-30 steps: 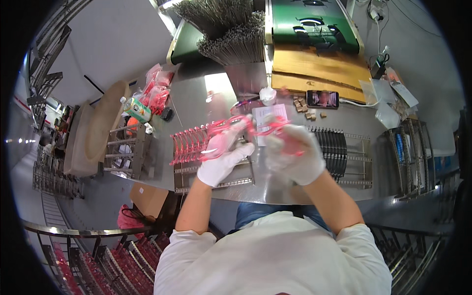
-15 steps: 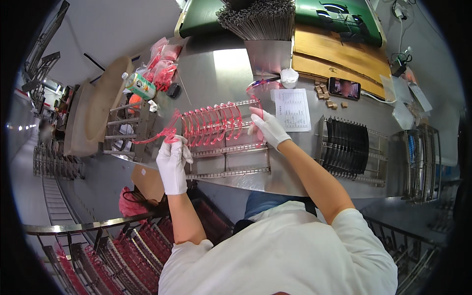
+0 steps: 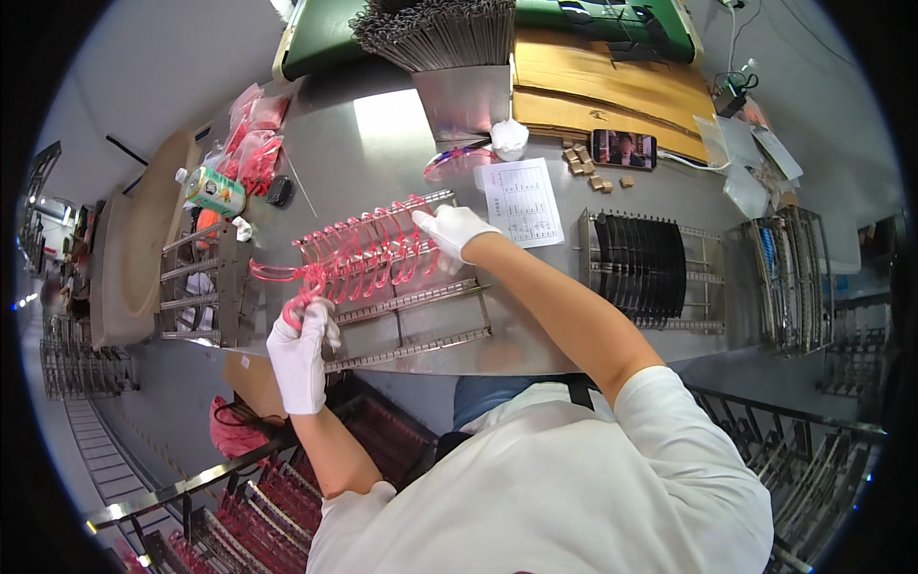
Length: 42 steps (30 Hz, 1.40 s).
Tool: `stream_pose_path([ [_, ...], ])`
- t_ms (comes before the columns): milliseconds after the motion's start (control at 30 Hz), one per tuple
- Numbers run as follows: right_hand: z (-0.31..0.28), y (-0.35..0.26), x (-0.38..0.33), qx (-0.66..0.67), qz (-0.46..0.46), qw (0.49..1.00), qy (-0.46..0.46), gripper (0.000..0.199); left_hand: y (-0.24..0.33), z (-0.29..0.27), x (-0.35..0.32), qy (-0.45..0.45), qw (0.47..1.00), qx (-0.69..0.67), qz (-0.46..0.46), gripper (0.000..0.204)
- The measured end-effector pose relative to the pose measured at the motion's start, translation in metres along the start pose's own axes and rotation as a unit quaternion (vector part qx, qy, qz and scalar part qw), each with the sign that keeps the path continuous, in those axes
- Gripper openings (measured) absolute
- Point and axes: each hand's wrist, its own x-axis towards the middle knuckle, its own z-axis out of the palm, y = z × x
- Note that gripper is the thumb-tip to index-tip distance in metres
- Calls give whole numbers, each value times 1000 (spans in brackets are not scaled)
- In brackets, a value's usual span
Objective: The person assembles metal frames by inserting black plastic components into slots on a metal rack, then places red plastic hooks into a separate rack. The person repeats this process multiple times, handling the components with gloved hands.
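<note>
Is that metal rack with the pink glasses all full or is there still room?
Still room. The pink glasses fill only the far rows of the metal rack; the near rails by the left hand are bare.

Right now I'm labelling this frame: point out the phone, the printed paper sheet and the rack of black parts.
dark phone [image 3: 623, 149], head view, screen middle.
white printed paper sheet [image 3: 523, 201], head view, centre.
metal rack of black parts [image 3: 646, 271], head view, the black pieces.

Centre-left of the frame, the gloved left hand [image 3: 300, 349] grips a pink frame [image 3: 287, 277] at the metal rack [image 3: 411, 320]; the gloved right hand [image 3: 451, 230] rests on the racked pink frames [image 3: 368, 251] at frame centre
</note>
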Motion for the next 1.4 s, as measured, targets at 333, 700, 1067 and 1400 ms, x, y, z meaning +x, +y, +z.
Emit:
stream_pose_path([
  [333,7,-56,-104,72,-428,896,101,28,-43,38,17,-58,973,70,210,22],
  [700,-5,32,-48,262,-17,957,126,32,123,-208,106,456,669,460,365,47],
  [1067,5,13,6,59,-35,997,28,45,133,47,207,9,874,361,325,40],
  [1400,1,16,11,19,-54,998,-15,51,95,171,389,65,778,491,386,65],
])
